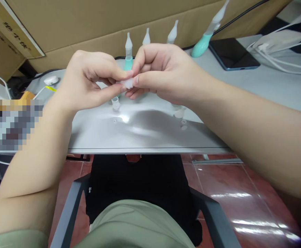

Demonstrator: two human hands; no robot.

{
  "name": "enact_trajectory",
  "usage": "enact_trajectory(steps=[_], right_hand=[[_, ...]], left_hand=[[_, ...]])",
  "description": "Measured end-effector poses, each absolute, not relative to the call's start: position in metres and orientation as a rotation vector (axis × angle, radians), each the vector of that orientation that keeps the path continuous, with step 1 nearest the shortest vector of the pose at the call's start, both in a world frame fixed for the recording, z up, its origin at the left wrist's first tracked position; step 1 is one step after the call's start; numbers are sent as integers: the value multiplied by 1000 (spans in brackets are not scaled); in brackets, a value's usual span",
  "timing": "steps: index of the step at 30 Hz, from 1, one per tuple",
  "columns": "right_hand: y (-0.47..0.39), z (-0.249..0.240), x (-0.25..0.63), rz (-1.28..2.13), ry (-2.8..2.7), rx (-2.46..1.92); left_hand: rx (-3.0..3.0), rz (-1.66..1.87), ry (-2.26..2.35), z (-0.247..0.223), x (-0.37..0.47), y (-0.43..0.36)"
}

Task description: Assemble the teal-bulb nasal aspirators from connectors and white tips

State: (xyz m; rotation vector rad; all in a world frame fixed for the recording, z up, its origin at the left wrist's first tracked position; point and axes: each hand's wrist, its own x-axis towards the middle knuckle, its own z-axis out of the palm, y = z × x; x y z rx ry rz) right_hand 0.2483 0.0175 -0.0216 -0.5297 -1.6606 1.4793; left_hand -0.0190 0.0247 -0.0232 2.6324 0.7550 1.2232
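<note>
Both hands meet above the grey table, pinching one small translucent white piece between them. My left hand grips its left end with thumb and fingers. My right hand holds its right end, the thumb over it and the fingers curled behind. Behind the hands stands a teal-based bottle with a white pointed tip; two more white tips rise behind my right hand, their lower parts hidden. Below the hands sits a small clear cup.
A teal bulb with a white nozzle leans at the back right, beside a dark phone and white cables. Small clear parts and a tiny ring lie near the table's front edge. Cardboard stands behind.
</note>
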Motion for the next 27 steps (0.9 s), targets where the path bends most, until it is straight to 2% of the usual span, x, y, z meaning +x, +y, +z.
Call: enact_trajectory(steps=[5, 11, 16, 21, 27], right_hand=[[18, -20, 251, 1454, -1861, -535], [10, -17, 249, 1307, -2073, -677], [2, -21, 243, 1275, -2246, -691], [-2, -32, 241, 955, -2463, -350], [-5, -45, 234, 703, -2631, -341]], left_hand=[[2579, 1023, 826, -2, -18, 7], [2460, 988, 862, 18, -21, -11], [2432, 868, 1099, 32, -23, -16], [2482, 403, 1200, 36, -23, -11], [2477, 247, 1243, 35, -18, -10]])
